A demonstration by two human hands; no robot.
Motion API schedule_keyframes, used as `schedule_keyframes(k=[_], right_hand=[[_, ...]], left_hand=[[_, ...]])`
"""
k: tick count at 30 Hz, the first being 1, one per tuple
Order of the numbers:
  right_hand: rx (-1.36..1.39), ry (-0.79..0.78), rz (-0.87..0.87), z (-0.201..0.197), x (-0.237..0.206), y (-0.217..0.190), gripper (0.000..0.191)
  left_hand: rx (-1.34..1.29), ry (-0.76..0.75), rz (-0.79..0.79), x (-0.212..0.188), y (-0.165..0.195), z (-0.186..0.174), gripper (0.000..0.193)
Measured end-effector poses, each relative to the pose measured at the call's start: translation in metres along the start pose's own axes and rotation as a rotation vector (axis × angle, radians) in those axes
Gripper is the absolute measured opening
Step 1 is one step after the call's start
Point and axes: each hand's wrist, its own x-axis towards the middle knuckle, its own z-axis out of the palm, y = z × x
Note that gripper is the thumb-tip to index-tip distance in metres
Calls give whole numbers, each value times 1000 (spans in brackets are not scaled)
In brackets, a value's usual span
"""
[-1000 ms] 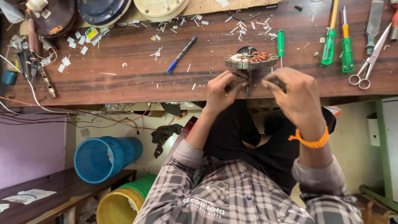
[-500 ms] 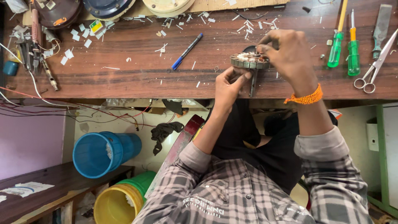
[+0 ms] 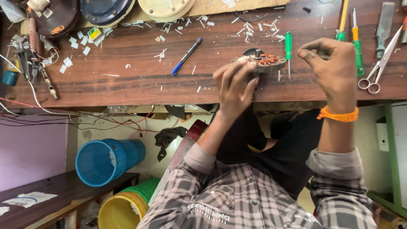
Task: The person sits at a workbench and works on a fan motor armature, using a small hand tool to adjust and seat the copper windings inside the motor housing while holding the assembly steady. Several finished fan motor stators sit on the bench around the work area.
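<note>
I see my left hand [image 3: 235, 87] with its grip curled against the near rim of a round motor core [image 3: 259, 62] wound with copper wire, apparently steadying it at the tabletop [image 3: 140, 80] edge, though whether the fingers truly pinch it I cannot tell. My right hand [image 3: 333, 70], just beside the core, hangs with its grip loosely curled on nothing visible. Beyond that grip lie three green screwdrivers [image 3: 288, 46], one pair of scissors [image 3: 378, 70]; one blue pen [image 3: 186, 56] lies past the left.
</note>
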Motion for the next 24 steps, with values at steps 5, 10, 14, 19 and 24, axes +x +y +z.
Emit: schedule_keyframes(k=[5,10,14,19,24], right_hand=[[98,-60,-34,-20,-29,-35,11],[-75,-121,-34,-8,-48,-56,11],[-132,-99,-299,18,-71,-58,12],[-391,-126,-437,47,-82,-33,6],[-251,-30,-472,74,-77,-4,8]], left_hand=[[-217,-376,83,32,-36,1,55],[-307,-422,24,27,-46,5,52],[-328,-392,6,22,-50,5,52],[-341,-396,18,19,-51,3,50],[-142,-460,230,13,-51,-9,47]])
